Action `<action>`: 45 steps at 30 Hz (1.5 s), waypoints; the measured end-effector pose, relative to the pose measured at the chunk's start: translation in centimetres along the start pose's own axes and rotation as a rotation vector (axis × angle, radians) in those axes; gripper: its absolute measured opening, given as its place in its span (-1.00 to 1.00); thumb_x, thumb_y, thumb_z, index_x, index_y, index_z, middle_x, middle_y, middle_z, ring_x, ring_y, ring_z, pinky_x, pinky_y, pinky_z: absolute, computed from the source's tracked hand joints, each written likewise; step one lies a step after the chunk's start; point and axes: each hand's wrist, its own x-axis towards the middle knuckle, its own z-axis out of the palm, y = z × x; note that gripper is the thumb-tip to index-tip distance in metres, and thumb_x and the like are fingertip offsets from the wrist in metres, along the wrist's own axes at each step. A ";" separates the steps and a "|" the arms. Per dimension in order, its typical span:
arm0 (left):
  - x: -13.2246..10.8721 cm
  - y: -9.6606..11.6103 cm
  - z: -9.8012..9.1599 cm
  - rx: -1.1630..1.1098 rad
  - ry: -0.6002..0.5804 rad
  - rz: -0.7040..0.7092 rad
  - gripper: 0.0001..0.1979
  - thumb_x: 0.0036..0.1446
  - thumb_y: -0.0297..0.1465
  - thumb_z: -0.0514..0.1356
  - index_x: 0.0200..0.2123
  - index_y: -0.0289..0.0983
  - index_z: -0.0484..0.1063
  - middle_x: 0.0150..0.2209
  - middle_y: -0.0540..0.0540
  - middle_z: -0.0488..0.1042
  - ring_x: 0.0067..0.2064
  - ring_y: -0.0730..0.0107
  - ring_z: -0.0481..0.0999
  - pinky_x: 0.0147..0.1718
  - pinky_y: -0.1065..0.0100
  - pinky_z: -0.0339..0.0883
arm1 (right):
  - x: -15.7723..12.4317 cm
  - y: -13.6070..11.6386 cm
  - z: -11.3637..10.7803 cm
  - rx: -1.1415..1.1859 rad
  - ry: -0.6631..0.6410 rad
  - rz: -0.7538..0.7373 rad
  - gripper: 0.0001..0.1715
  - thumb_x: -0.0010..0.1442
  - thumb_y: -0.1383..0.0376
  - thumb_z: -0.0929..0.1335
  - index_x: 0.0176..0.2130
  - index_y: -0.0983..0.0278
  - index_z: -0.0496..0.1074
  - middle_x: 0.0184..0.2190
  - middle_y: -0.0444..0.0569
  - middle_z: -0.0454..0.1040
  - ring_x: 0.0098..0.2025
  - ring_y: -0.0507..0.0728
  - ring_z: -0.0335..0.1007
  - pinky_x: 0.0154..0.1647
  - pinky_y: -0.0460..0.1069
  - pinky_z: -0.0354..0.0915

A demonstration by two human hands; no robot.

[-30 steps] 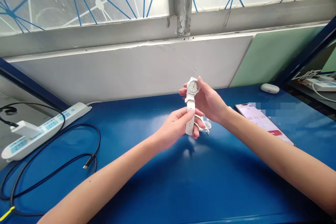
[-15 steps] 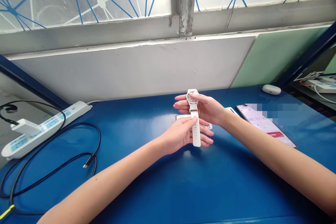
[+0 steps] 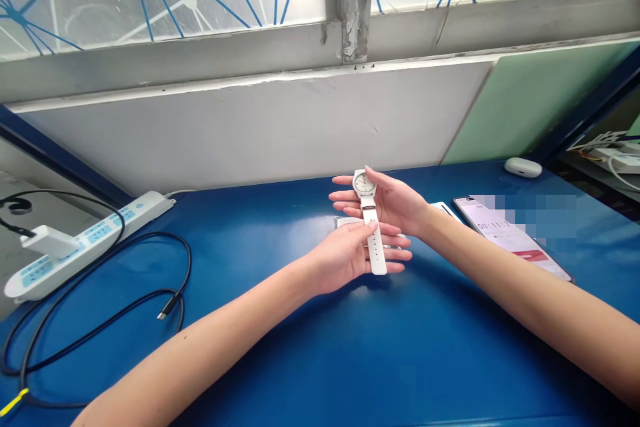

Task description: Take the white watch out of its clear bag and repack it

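A white wristwatch (image 3: 365, 183) with a round dial and a holed strap lies lengthwise across both hands, held above the table. My left hand (image 3: 347, 253) pinches the strap, thumb on top and the other fingers stretched out beneath it. My right hand (image 3: 395, 200) supports the watch case from behind, its thumb at the edge of the case and its fingers showing on the far side. Behind the hands, a clear packet (image 3: 343, 221) lies on the table, mostly hidden.
On the blue table (image 3: 280, 360), a white power strip (image 3: 100, 237) with a plugged-in charger (image 3: 54, 242) and a looped black cable (image 3: 189, 267) lie at left. A phone (image 3: 515, 240) showing a timer lies at right, with a white earbud case (image 3: 523, 167) behind it.
My right thumb has shifted from over the dial to its upper edge, so more of the watch face shows. The watch and both hands have otherwise barely moved.
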 end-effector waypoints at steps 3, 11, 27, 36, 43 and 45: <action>0.0 0.1 0.3 0.004 0.032 -0.007 -0.68 0.39 -0.38 0.00 -0.20 -0.47 0.48 -0.09 -0.40 0.55 -0.12 0.11 0.62 -0.01 0.06 0.41 | 0.0 -0.2 0.1 -0.015 -0.031 0.014 -0.40 0.43 0.03 0.09 0.07 0.37 0.43 -0.05 0.16 0.60 -0.05 0.15 0.57 0.07 0.02 0.40; 0.1 0.4 -0.3 0.049 0.022 0.014 -0.67 0.40 -0.36 -0.03 -0.25 -0.43 0.46 -0.18 -0.36 0.58 -0.24 0.19 0.63 -0.22 0.17 0.51 | 0.3 0.1 -0.6 -0.140 0.012 -0.053 -0.71 0.33 0.35 0.30 0.02 0.39 0.45 0.01 0.16 0.57 -0.04 0.14 0.56 0.09 0.03 0.41; -0.2 0.1 -0.3 0.027 -0.042 -0.022 -0.65 0.37 -0.28 0.04 -0.14 -0.44 0.50 -0.11 -0.38 0.57 -0.11 0.11 0.62 0.02 0.07 0.36 | 0.1 0.0 -0.2 -0.124 -0.008 -0.009 -0.48 0.43 0.06 0.14 0.06 0.33 0.43 0.01 0.14 0.57 -0.03 0.15 0.56 0.10 0.06 0.40; -0.5 0.2 -0.2 0.060 -0.027 0.005 -0.68 0.34 -0.29 0.09 -0.24 -0.43 0.51 -0.20 -0.35 0.59 -0.20 0.15 0.63 -0.01 0.11 0.38 | -0.1 0.1 0.1 -0.075 -0.022 0.023 -0.43 0.43 0.02 0.10 0.08 0.33 0.41 -0.03 0.15 0.58 -0.04 0.18 0.56 0.12 0.11 0.38; -0.6 0.4 0.1 0.062 0.000 -0.030 -0.66 0.38 -0.32 0.03 -0.12 -0.46 0.49 -0.20 -0.36 0.59 -0.24 0.17 0.63 -0.10 0.12 0.43 | 0.0 -0.2 -0.2 -0.055 -0.074 0.011 -0.40 0.43 0.02 0.08 0.08 0.33 0.42 0.00 0.11 0.57 -0.02 0.18 0.55 0.13 0.10 0.35; -0.5 0.4 0.1 0.062 0.012 -0.024 -0.66 0.39 -0.33 0.00 -0.13 -0.47 0.48 -0.20 -0.37 0.59 -0.25 0.18 0.64 -0.10 0.12 0.43 | 0.0 -0.2 -0.2 -0.064 -0.080 -0.003 -0.40 0.43 0.01 0.06 0.09 0.28 0.41 -0.02 0.06 0.58 -0.03 0.18 0.55 0.14 0.12 0.34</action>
